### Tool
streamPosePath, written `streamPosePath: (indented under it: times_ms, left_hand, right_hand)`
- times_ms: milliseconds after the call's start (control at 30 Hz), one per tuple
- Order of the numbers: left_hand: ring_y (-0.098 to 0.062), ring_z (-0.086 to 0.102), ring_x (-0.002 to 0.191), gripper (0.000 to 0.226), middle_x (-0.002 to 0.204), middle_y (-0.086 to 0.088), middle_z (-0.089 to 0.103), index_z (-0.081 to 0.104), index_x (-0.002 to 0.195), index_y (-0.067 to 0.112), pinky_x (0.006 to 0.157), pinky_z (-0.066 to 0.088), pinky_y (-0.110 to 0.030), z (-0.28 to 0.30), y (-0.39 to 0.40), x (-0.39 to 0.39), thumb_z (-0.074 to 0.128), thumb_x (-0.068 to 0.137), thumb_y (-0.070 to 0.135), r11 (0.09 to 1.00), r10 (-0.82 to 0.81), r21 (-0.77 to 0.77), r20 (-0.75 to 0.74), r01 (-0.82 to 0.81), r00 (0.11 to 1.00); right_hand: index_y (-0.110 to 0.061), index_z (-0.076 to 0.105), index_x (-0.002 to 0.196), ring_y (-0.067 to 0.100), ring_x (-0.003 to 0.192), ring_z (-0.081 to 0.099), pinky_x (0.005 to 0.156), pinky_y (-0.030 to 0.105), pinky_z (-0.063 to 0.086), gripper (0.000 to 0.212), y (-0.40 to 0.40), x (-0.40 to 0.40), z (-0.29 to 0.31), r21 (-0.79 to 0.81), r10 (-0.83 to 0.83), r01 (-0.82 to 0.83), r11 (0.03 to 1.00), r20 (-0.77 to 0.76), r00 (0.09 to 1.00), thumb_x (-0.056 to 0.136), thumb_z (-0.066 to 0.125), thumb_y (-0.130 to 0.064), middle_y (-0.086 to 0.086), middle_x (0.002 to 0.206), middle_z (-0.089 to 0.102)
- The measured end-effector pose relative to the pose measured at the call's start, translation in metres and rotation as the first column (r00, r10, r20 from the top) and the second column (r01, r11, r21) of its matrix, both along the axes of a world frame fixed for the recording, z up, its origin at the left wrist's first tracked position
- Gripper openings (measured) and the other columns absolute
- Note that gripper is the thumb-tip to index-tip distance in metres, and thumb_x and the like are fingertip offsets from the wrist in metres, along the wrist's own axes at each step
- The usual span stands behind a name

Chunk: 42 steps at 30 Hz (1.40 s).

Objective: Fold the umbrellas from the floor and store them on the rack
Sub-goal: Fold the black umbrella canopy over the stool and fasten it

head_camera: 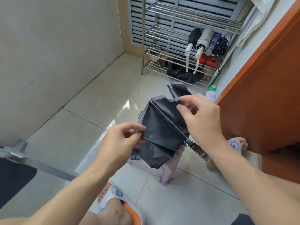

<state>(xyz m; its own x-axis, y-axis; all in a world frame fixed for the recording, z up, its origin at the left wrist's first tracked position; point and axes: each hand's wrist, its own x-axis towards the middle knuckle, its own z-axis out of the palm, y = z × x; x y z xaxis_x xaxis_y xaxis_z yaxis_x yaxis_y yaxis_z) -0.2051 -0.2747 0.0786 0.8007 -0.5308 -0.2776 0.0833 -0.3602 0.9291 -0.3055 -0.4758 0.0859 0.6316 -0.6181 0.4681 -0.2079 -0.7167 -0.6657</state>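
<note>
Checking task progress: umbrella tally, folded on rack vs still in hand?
Folded on rack: 4 (black, white, purple print, black lace)
In hand, half folded: 1 (black umbrella, pinched by left hand and right hand)
Total: 5

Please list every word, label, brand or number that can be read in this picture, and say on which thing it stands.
No text can be read.
Bottle with green cap by the door: label too blurred to read.
Slippers: a coloured print, no letters I can make out.
Red box on the rack: no readable marking.
</note>
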Motion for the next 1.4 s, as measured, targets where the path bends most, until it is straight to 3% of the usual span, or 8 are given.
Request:
streamPosePath:
  times_ms: [133,367,533,633,767,1133,1267,1400]
  left_hand:
    - [-0.013,0.076,0.076,0.031,0.08,-0.003,0.078,0.079,0.088,0.015,0.074,0.058,-0.02,0.006,-0.007,-0.01,0.056,0.095,-0.004,0.998,-0.065,0.004,0.009,0.065,0.998]
    - [-0.023,0.076,0.088,0.025,0.084,-0.007,0.079,0.08,0.086,0.012,0.089,0.061,-0.041,0.005,-0.016,-0.017,0.069,0.095,0.032,0.996,-0.073,-0.06,-0.125,0.066,0.989]
    - [-0.033,0.076,0.083,0.015,0.081,-0.015,0.077,0.073,0.08,0.006,0.086,0.062,-0.047,-0.006,-0.021,-0.006,0.065,0.093,0.007,0.996,0.087,0.027,-0.159,-0.084,0.983]
    - [-0.027,0.076,0.078,0.012,0.085,-0.02,0.074,0.065,0.085,0.002,0.072,0.063,-0.032,-0.007,-0.021,0.005,0.06,0.097,0.005,0.99,0.142,0.02,-0.299,-0.143,0.943]
    - [-0.028,0.075,0.077,0.007,0.083,-0.018,0.074,0.065,0.092,0.001,0.08,0.062,-0.037,-0.008,-0.022,0.013,0.06,0.097,0.004,0.986,0.148,-0.012,-0.416,-0.168,0.897]
    - [-0.03,0.074,0.079,0.01,0.096,-0.025,0.075,0.066,0.102,-0.002,0.085,0.061,-0.04,-0.008,-0.023,0.018,0.061,0.097,0.005,0.992,0.092,-0.035,-0.434,-0.119,0.896]
    - [-0.031,0.075,0.081,0.01,0.097,-0.026,0.075,0.065,0.103,-0.002,0.081,0.062,-0.038,-0.009,-0.021,0.018,0.061,0.097,0.005,0.994,0.077,-0.035,-0.436,-0.102,0.897]
    - [-0.032,0.074,0.082,0.008,0.091,-0.023,0.075,0.067,0.096,-0.001,0.083,0.062,-0.039,-0.005,-0.021,0.021,0.06,0.098,0.005,0.991,0.089,-0.048,-0.435,-0.122,0.896]
  right_hand:
    - [-0.009,0.078,0.094,0.018,0.078,0.062,0.075,0.03,0.052,0.009,0.045,-0.013,-0.033,-0.166,0.088,-0.083,0.983,0.023,0.996,0.087,0.076,-0.005,0.001,0.085,0.066]
    - [-0.009,0.076,0.093,0.025,0.072,0.054,0.066,0.044,0.049,0.013,0.077,-0.01,-0.065,-0.256,0.009,-0.005,0.967,0.014,1.0,0.098,0.066,-0.016,0.002,0.08,0.061]
    - [-0.009,0.076,0.105,0.026,0.084,0.061,0.086,0.043,0.05,0.014,0.08,-0.019,-0.069,-0.324,0.135,-0.136,0.936,-0.028,0.99,0.095,0.068,-0.012,0.002,0.091,0.067]
    - [-0.014,0.072,0.098,0.017,0.09,0.061,0.087,0.035,0.05,0.015,0.072,-0.053,-0.079,-0.029,-0.063,0.065,0.997,0.065,0.996,0.09,0.066,-0.004,-0.002,0.095,0.065]
    - [-0.035,0.069,0.094,0.007,0.085,0.061,0.084,0.034,0.051,0.032,0.051,-0.072,-0.101,0.387,-0.229,0.253,0.887,-0.108,0.967,0.089,0.067,-0.003,-0.011,0.096,0.062]
    - [-0.015,0.076,0.118,0.018,0.113,0.053,0.106,0.015,0.033,0.038,0.048,-0.041,-0.093,0.11,-0.058,0.075,0.991,-0.148,0.987,0.085,0.059,-0.004,-0.001,0.119,0.069]
    - [-0.015,0.072,0.113,0.02,0.12,0.05,0.1,0.021,0.035,0.029,0.041,-0.038,-0.088,0.345,-0.039,0.167,0.924,-0.348,0.937,0.087,0.059,-0.011,0.0,0.112,0.065]
    - [-0.017,0.074,0.1,0.013,0.104,0.053,0.089,0.026,0.042,0.027,0.046,-0.038,-0.085,0.341,0.003,0.072,0.937,-0.215,0.977,0.079,0.065,-0.031,-0.019,0.09,0.06]
